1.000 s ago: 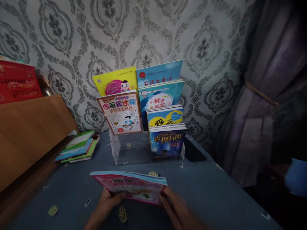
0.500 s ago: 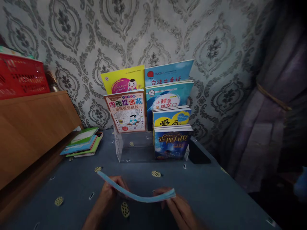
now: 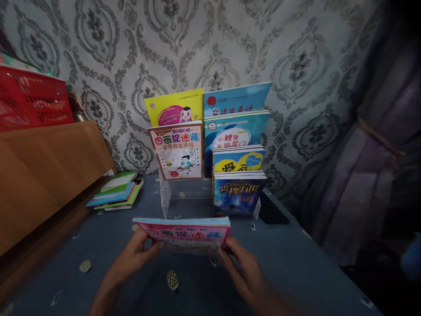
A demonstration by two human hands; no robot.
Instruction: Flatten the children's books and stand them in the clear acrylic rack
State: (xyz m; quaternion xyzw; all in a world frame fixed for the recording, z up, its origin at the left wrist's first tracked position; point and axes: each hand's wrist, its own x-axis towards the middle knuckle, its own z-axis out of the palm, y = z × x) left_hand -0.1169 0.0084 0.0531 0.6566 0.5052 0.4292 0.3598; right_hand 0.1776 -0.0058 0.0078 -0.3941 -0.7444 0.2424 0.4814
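A pink-covered picture book is held above the table by both hands, its cover facing me and tilted back. My left hand grips its left side, thumb on the cover. My right hand pinches its lower right side. Beyond it stands a clear acrylic book rack. A brown-bordered picture book leans in the rack's left side, with a yellow book behind it. On the right side are a dark blue book, a yellow-and-blue book, a teal book and a blue book.
A pile of thin books lies at the left of the blue tablecloth. Beside it rises a wooden cabinet with a red basket on top. A flat black object lies right of the rack; a curtain hangs beyond.
The book has gone from bent and edge-on to nearly flat, its pink cover now showing. Both hands have shifted with it, slightly up and left toward the rack.
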